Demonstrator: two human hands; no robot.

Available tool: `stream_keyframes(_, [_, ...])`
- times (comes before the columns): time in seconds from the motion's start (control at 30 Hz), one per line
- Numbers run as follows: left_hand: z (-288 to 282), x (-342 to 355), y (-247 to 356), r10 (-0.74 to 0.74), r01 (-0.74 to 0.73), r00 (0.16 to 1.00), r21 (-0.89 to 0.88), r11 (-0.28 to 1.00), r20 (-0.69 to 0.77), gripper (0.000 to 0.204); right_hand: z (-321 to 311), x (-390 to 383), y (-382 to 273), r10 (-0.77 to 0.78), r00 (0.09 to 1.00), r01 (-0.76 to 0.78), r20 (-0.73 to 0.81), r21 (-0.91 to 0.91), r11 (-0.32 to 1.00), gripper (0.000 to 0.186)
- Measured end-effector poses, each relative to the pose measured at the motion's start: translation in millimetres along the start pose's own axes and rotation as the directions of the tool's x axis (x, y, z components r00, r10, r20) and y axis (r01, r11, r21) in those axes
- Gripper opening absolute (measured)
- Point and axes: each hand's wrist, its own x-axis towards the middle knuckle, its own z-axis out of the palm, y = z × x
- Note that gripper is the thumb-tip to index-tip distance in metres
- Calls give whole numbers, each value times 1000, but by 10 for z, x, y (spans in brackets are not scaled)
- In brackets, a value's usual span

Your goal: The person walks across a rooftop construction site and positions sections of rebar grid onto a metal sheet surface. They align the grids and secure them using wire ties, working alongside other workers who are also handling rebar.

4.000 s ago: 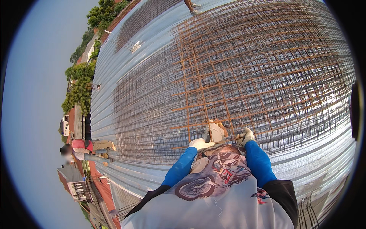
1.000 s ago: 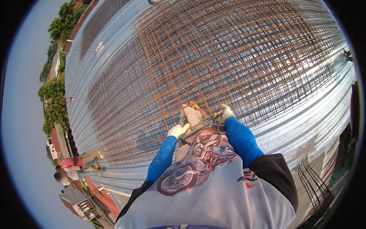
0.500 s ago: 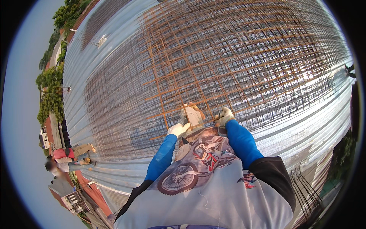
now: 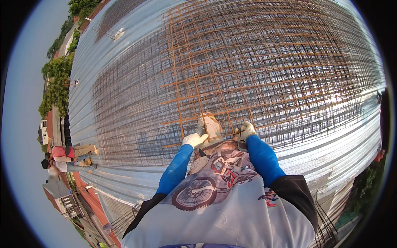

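rebar mesh (image 4: pixel 248 78): rusty grid filling the middle and upper right of the frame, lying on the ribbed metal deck (image 4: pixel 331 144).
left hand (image 4: pixel 193 139): gloved, curled at the mesh's near edge, can't tell if it grips a bar.
right hand (image 4: pixel 247 130): gloved, closed around something small (tool or wire, too tiny to tell).
boot (image 4: pixel 209 124): planted on the bars between the hands.
risk: foot could slip between bars, or wire ends snag a glove, I'd guess.
people (image 4: pixel 66 157): lower left, by the deck's edge.

Daylight was bright and warm, low from the right, where glare flared off the corrugated metal decking (image 4: pixel 331 99). The rebar mesh (image 4: pixel 248 62) cast a fine grid of shadows on the sheets. Fisheye distortion bent straight ribs toward the black rim; the far left edge was soft and hazy.
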Motion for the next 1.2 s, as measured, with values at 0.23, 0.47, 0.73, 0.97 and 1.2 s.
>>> stream_keyframes(0.23, [-12, -4, 16, 6, -6, 1000, 8, 1000, 4, 92, -13, 95, -1, -38, 999, 38, -30, -2, 999, 25])
stream_keyframes(0.47, [-23, -35, 12, 9, -9, 1000, 2, 1000, 7, 91, -90, 296, 36, -83, 996, 83, 8, -12, 996, 35])
stream_keyframes(0.73, [-27, -46, 3, 31, -31, 999, -10, 999, 21, 92, -102, 323, 57, -58, 998, 58, 0, 19, 998, 33])
stream_keyframes(0.97, [-99, -47, 58, 97, -97, 995, 15, 995, 19, 92, -237, 661, -49, -57, 997, 62, 55, -104, 993, 33])
stream_keyframes(1.2, [-28, -69, -30, 89, -89, 996, -13, 996, 10, 92, -85, 246, -35, 40, 999, -40, -6, 31, 999, 26])
